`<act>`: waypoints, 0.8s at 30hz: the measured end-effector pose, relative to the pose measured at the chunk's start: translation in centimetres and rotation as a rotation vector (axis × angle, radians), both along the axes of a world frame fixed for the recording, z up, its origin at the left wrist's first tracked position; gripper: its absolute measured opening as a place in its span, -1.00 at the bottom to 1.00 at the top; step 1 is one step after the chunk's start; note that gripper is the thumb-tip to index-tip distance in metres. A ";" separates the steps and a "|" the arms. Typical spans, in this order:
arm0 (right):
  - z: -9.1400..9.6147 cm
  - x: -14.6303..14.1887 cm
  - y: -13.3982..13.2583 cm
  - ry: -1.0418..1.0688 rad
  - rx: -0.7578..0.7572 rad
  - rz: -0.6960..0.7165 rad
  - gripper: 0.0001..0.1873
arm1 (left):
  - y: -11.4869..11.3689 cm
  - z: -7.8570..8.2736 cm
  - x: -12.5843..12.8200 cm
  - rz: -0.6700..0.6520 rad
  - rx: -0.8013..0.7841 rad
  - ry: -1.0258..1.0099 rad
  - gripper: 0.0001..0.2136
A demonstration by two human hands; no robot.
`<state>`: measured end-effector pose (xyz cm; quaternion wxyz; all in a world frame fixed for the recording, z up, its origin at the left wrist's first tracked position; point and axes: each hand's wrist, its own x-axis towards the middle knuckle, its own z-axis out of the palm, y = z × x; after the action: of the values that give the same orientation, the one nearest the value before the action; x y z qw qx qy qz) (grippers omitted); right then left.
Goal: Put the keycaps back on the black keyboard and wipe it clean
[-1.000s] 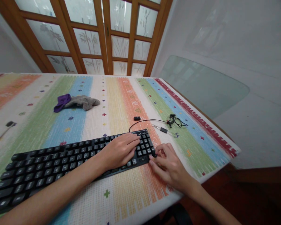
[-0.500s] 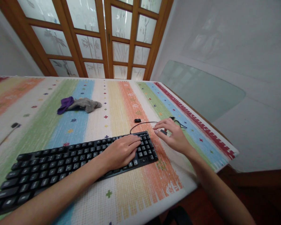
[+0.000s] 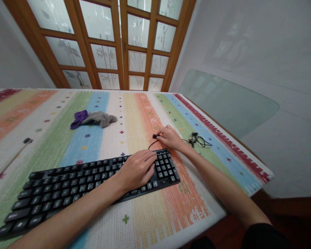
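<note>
A black keyboard (image 3: 93, 183) lies slantwise across the striped tablecloth. My left hand (image 3: 141, 167) rests on its right part, palm down with fingers extended and close together, covering keys beside the number pad. Beyond the keyboard's far right corner, my right hand (image 3: 169, 137) has thumb and fingers pinched on a small black piece (image 3: 154, 136), which looks like a keycap, at the tabletop. Near the number pad's lower edge, one spot (image 3: 164, 182) appears to lack its cap. The keyboard's black cable (image 3: 152, 143) curves from its back edge and passes under my right hand.
A coiled stretch of cable (image 3: 197, 139) lies right of my right forearm. Farther back is a grey and purple cloth piece (image 3: 98, 119). A pale stick with a dark tip (image 3: 11, 159) lies at the left. The table's right edge (image 3: 230, 138) faces a wall.
My right hand has moved left from above the cable to the small black piece, and its fingers have closed on it. My left hand stays on the keyboard. The view has shifted slightly.
</note>
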<state>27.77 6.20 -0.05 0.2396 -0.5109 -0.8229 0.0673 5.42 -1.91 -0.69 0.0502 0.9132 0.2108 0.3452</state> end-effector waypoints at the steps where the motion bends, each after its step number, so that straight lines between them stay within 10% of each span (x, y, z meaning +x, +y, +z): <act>1: 0.1 0.0 -0.1 0.020 -0.008 -0.008 -0.94 | 0.0 0.0 0.0 0.008 -0.011 -0.004 -0.77; 10: 2.8 0.8 -6.3 0.160 0.038 0.217 -0.90 | 0.0 0.5 -0.1 0.082 -0.008 -0.004 -0.79; 24: 2.2 0.5 -15.7 0.181 -0.082 0.372 -0.86 | -1.8 1.1 0.1 -0.232 -0.147 0.099 -0.91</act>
<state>28.23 -9.47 2.14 0.2748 -0.3513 -0.8748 0.1893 5.54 -3.68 0.42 0.1458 0.9412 0.1308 0.2752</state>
